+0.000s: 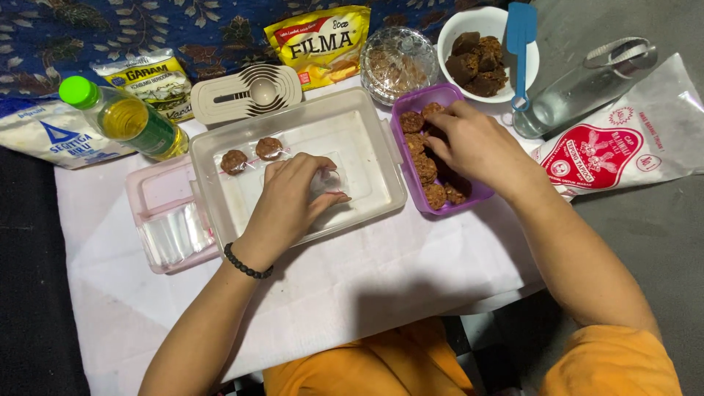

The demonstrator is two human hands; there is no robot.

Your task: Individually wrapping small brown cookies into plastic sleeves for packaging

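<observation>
Over the purple tub [402,139], right hand [473,143] reaches, fingers curled.

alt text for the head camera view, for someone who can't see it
Seen from above, a person's right hand reaches into a purple tub of brown balls, while the left hand presses a clear wrapper inside a clear tray holding two wrapped balls.

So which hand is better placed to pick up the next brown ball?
Probably the right hand: it's already in the purple tub on the brown balls. The left hand rests on a clear wrapper in the clear tray.
</observation>
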